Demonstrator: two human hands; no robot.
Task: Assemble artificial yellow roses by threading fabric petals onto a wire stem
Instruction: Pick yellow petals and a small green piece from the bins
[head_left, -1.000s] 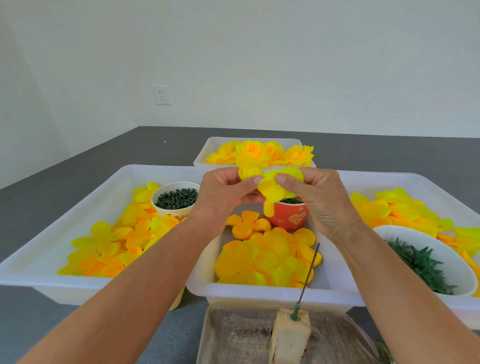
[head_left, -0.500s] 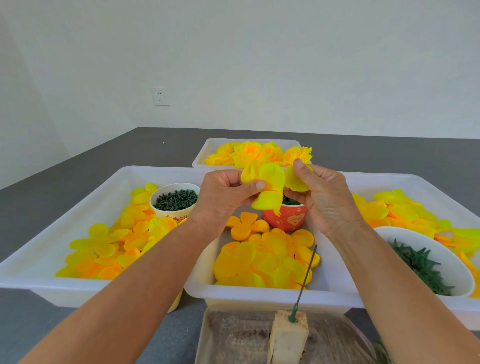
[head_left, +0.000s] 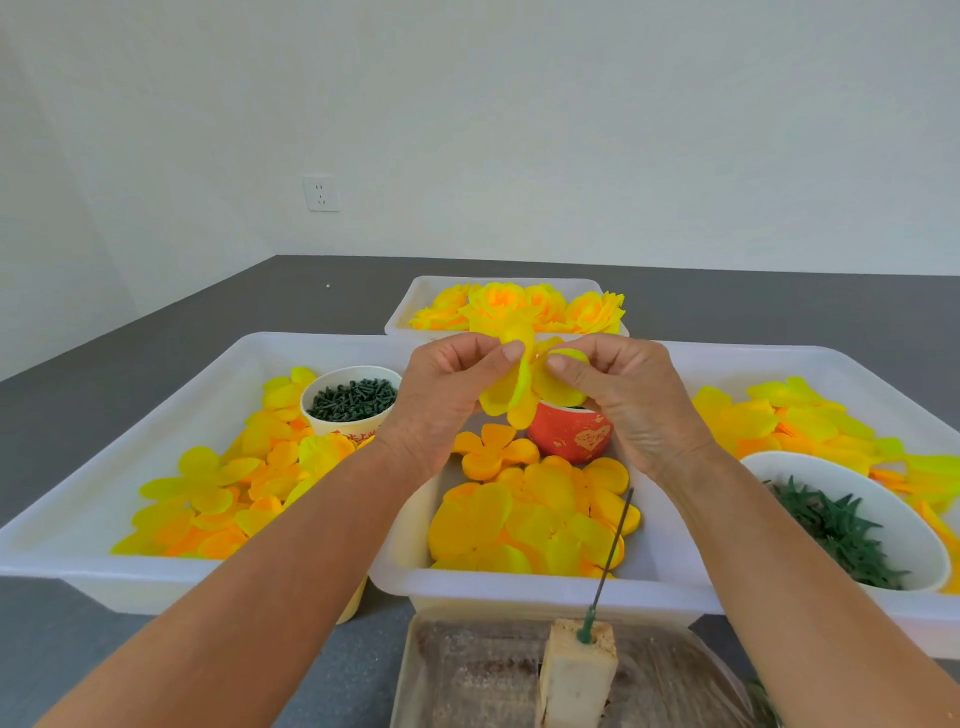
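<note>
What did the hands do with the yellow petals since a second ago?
Both hands, left and right, kept pinching the yellow petal piece, working its lobes from a bunched fold into a more spread shape in about the same place. The wire stem in its block, the trays and the cups stayed put.

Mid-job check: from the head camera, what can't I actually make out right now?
- Contents of the red cup: hidden behind the petal piece pinched by the left hand and right hand.
- Hole in that petal piece: folds and fingertips cover it.
- Right tray: cut off by the right edge.
- Foam block holding the wire stem: base cut off by the bottom edge.
- Print on the white cup: too small.
</note>
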